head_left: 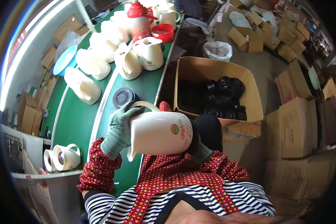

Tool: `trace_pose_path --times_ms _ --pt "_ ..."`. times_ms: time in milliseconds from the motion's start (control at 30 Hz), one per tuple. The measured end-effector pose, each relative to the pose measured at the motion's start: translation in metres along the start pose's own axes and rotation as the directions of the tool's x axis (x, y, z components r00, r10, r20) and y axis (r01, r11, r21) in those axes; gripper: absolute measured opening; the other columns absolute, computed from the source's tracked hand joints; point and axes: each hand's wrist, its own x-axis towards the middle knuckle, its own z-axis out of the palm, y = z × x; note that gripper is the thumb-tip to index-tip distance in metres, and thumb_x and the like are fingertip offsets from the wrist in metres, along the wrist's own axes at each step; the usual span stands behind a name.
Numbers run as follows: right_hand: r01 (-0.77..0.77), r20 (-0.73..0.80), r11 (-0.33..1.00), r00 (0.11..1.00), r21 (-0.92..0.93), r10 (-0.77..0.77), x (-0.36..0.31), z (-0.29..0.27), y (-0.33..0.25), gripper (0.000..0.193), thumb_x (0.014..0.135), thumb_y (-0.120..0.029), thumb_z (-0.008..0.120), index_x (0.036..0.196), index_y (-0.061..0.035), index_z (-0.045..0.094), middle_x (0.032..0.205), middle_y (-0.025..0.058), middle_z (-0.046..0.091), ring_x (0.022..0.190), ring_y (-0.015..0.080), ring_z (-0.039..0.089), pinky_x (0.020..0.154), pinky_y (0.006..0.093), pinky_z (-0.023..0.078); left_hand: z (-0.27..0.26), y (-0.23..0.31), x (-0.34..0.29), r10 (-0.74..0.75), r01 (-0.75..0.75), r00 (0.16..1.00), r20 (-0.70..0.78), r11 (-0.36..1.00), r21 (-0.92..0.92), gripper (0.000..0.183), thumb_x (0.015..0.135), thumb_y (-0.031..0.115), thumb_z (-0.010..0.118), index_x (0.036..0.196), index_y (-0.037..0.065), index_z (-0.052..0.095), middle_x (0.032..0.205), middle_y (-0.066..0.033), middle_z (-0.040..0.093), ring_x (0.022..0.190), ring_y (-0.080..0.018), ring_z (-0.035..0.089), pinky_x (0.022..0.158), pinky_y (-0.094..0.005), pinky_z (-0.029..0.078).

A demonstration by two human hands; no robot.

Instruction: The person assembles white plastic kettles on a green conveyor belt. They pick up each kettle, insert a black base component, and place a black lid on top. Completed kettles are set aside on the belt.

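Observation:
A white plastic jug (pixel 161 131) with a printed pattern lies sideways between my hands, above my lap at the table's edge. Its spout end points left and its looped handle faces away from me. My left hand (pixel 117 132), in a grey-green work glove, is closed around the spout end beside the handle. Around the base end on the right, my right hand (pixel 200 146) grips the jug in a dark-palmed glove; its fingers are partly hidden. A black round base-like part (pixel 123 98) rests on the green table (pixel 78 117) just beyond my left hand.
Several white jugs (pixel 127 61) stand or lie farther up the table, near a red flask (pixel 137 16) and red basin (pixel 163 33). A carton (pixel 216 67) of black round parts (pixel 227 87) is at my right. Two white jugs (pixel 66 156) sit at the near left; cartons (pixel 298 127) stack far right.

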Motion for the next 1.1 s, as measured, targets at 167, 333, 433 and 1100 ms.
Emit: trace_pose_path --times_ms 167,333,433,1100 --pt "-0.036 -0.171 0.946 0.985 -0.323 -0.021 0.007 0.081 -0.077 0.046 0.108 -0.012 0.053 0.153 -0.0001 0.048 0.152 0.0153 0.056 0.138 0.0235 0.055 0.117 0.0376 0.045 0.003 0.020 -0.002 -0.180 0.119 0.968 0.176 0.942 0.313 0.041 0.073 0.021 0.080 0.112 0.010 0.070 0.118 -0.0228 0.068 0.094 -0.0449 0.071 0.084 -0.0513 0.059" --pt "0.501 0.515 0.156 0.854 -0.851 0.069 0.016 0.184 -0.167 0.105 0.067 -0.029 0.094 0.159 -0.0151 0.046 0.165 0.0271 0.031 0.151 0.0488 0.034 0.123 0.0554 0.029 -0.008 0.035 0.001 -0.071 0.072 0.982 0.176 0.997 0.002 0.077 0.077 0.019 0.086 0.145 0.002 0.054 0.130 -0.0243 0.065 0.107 -0.0413 0.070 0.092 -0.0501 0.056" --pt "0.475 0.480 0.181 0.877 -0.861 -0.016 0.013 0.170 -0.166 0.101 0.066 -0.032 0.094 0.156 -0.0179 0.050 0.163 0.0275 0.034 0.147 0.0492 0.038 0.122 0.0567 0.030 -0.027 0.038 -0.010 -0.066 0.094 0.986 0.154 0.979 -0.183 0.077 0.080 0.017 0.085 0.148 0.006 0.052 0.150 -0.0318 0.049 0.135 -0.0498 0.053 0.108 -0.0488 0.050" --pt "0.517 0.461 -0.204 0.846 -0.831 0.267 -0.003 0.197 -0.180 0.060 0.067 -0.026 0.087 0.121 -0.0035 0.071 0.157 0.0403 0.036 0.145 0.0578 0.039 0.115 0.0598 0.040 0.047 0.037 -0.059 0.085 -0.047 0.956 0.281 0.989 -0.141 0.080 0.061 0.037 0.095 0.134 0.020 0.066 0.159 -0.0371 0.031 0.148 -0.0596 0.032 0.119 -0.0654 0.034"
